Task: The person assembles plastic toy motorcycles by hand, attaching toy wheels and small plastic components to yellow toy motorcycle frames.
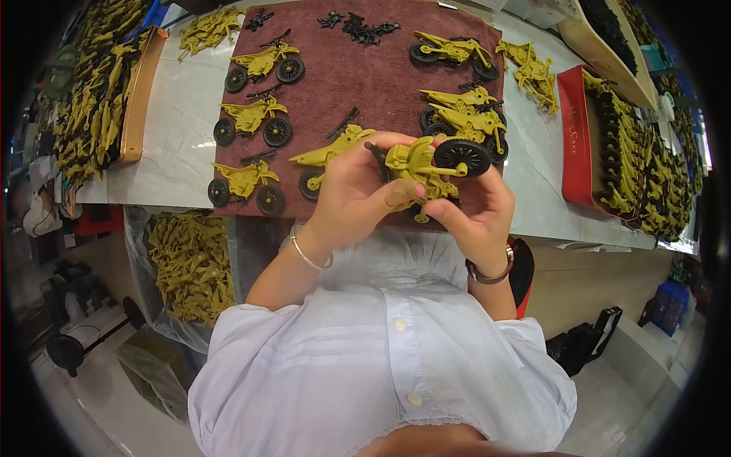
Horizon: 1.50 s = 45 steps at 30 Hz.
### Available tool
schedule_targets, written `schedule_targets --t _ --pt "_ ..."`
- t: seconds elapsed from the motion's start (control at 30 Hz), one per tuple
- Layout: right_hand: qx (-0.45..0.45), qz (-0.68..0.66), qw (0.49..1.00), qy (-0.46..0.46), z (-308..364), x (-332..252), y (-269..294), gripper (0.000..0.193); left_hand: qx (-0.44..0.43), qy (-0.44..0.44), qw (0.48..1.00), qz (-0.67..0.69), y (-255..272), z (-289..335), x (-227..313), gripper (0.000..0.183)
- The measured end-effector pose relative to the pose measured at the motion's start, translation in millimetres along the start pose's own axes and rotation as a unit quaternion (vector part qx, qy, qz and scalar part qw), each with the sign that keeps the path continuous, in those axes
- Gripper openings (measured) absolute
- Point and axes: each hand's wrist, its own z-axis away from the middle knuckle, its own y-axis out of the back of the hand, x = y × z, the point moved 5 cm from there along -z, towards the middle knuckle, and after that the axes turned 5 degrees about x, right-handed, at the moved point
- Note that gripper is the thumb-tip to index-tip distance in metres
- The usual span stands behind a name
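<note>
Both hands hold one yellow toy motorcycle (pixel 415 164) above the near edge of a maroon cloth (pixel 358 84). My left hand (pixel 354 186) grips it at the end with the black handlebar, thumb pressed on the yellow body. My right hand (pixel 480 206) closes round the other side, beside a black spoked wheel (pixel 462 157). Fingers hide part of the toy's underside. Just left of my left hand, another yellow toy motorcycle (pixel 327 154) lies on the cloth, partly covered by that hand. Beyond my right hand, overlapping yellow toy motorcycles (pixel 464 114) rest on the cloth.
Toy motorcycles (pixel 250 116) line the cloth's left side; small black parts (pixel 369 30) lie at its far edge. A red box (pixel 576 141) with wheeled toys stands right, a tan box (pixel 145 91) of yellow parts left. Below the table edge sits a bag of yellow parts (pixel 190 266).
</note>
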Motion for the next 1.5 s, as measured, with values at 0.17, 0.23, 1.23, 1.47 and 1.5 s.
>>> schedule_targets --t 0.17,0.23,1.23,1.47,1.5 --pt "-0.018 0.141 0.99 -0.019 5.4 -3.2 -3.0 0.031 -0.006 -0.029 0.998 -0.055 2.1 0.0 -2.0 0.042" --pt "-0.007 0.122 0.992 -0.019 6.7 2.2 -0.7 0.03 -0.022 -0.048 0.995 -0.084 -1.0 -1.2 1.2 0.038" --pt "0.142 0.64 0.689 0.309 -78.3 -30.7 124.1 0.012 0.032 -0.014 0.605 -0.796 202.2 -101.3 88.2 0.031" --pt "0.294 0.434 0.836 0.164 -36.6 -22.0 153.4 0.013 0.02 0.109 0.765 -0.634 228.5 -89.5 89.8 0.023" --pt "0.298 0.435 0.834 0.164 -29.4 -18.7 155.1 0.013 0.019 0.12 0.827 -0.548 226.6 -89.9 89.1 0.02"
